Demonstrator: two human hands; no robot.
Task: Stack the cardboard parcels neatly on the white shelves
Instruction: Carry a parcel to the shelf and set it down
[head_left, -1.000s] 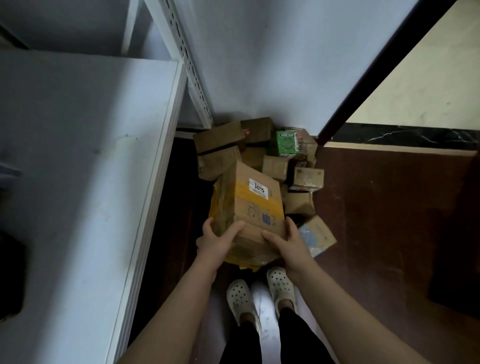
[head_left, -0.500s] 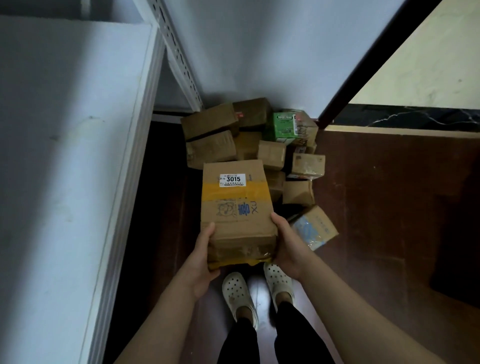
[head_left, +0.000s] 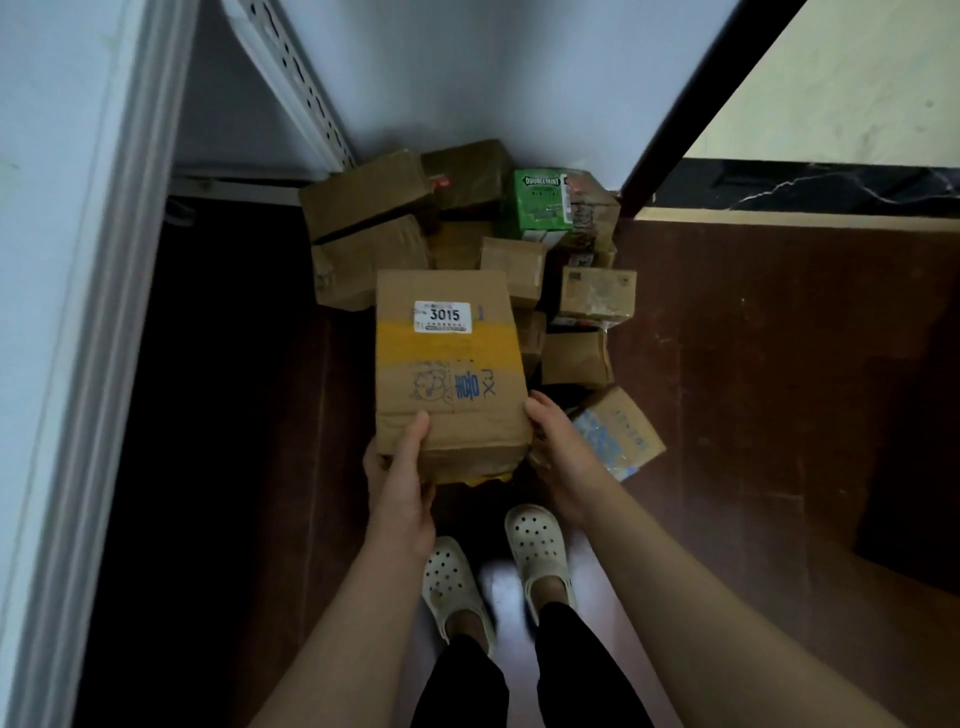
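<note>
Now I hold the parcel (head_left: 447, 364), fingers (head_left: 417, 434) of left hand (head_left: 400, 483) and right hand (head_left: 558, 449) clamped on its near end; next, swing it onto the shelf (head_left: 78, 260).

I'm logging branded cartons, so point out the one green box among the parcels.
The box printed DOUBLEMINT, at the back beyond the held parcel; it alone is green, the others are brown cardboard.

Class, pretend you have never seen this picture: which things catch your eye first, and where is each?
The cardboard parcel labelled 3015, banded in yellow tape, sits at centre, held between the left hand and right hand. Behind it a heap of parcels fills the floor corner, with a green Doublemint box at its back. The edge of a white shelf runs down the left.
</note>
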